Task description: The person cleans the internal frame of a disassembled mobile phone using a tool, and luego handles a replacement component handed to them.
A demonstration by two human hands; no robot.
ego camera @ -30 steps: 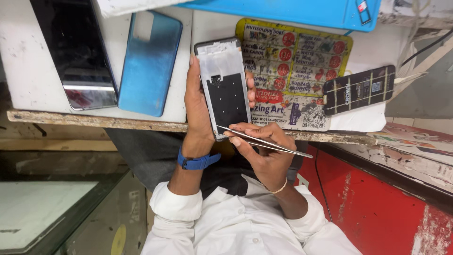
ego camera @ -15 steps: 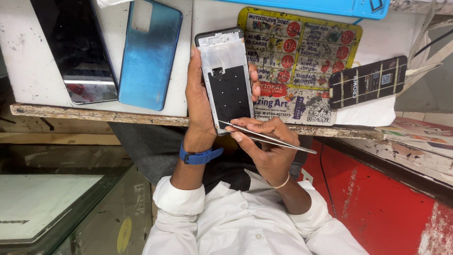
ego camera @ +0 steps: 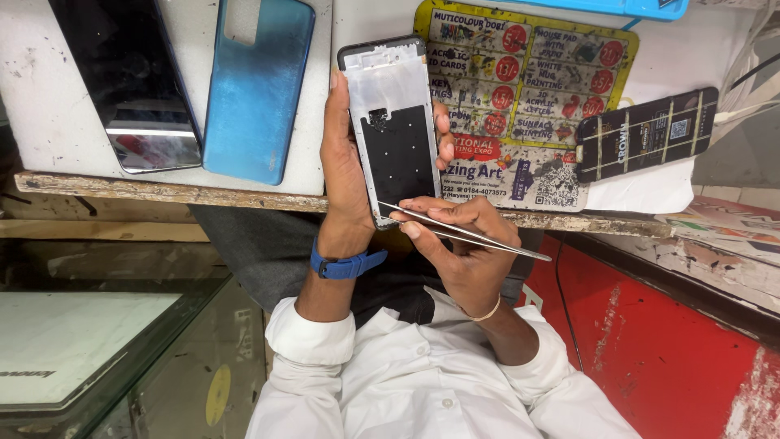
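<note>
Left hand [ego camera: 345, 175] grips a phone frame [ego camera: 394, 130] upright over the tabletop [ego camera: 49, 122]. Right hand [ego camera: 463, 244] pinches tweezers [ego camera: 463, 232], tip touching the frame's near edge

1. Dark glossy phone screen panel [ego camera: 130, 81], lying flat at the far left of the white worn tabletop [ego camera: 49, 122].
2. Blue glossy phone back cover [ego camera: 256, 85] with a camera cut-out, just beside the screen panel, on the same top.
3. Yellow-edged printed mat [ego camera: 536, 89] with red circles, near the middle of the table.
4. Black rectangular card with gold grid lines [ego camera: 646, 134], overlapping the mat's right edge, on a white sheet [ego camera: 642, 191].
5. Bright blue flat object [ego camera: 617, 6], only its edge visible at the top.
6. Chipped wooden table edge [ego camera: 162, 191].
7. Red painted panel [ego camera: 666, 349], lower right, scuffed.
8. Glass counter [ego camera: 106, 341], lower left, with a pale flat item inside.
</note>
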